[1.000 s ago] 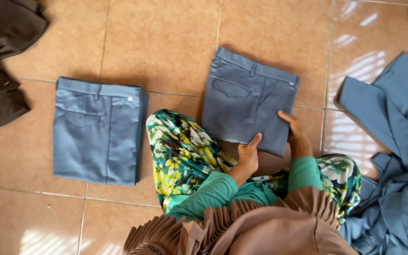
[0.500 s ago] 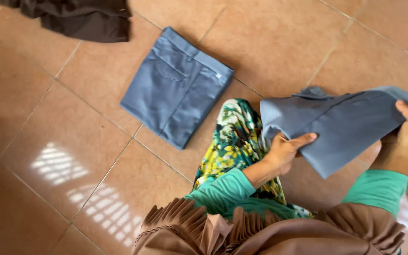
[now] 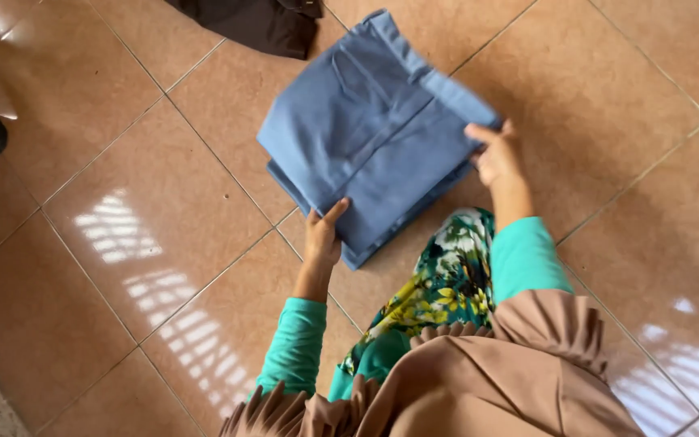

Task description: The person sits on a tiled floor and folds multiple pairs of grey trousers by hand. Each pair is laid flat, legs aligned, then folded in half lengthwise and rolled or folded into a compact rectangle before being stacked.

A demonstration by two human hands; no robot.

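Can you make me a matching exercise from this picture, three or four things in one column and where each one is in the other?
Things:
1. left hand
2. right hand
3. folded blue trousers
4. dark brown garment

Places:
A. on the tiled floor at the top edge
B. at the stack's near edge
C. gripping the stack's right corner
D. stacked between both hands

Pairs: 1-B, 2-C, 3-D, 4-A

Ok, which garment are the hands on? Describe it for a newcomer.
On the tan tiled floor, find the stack of folded blue-grey trousers. The left hand and right hand grip its top piece, unlike the dark brown cloth beyond.
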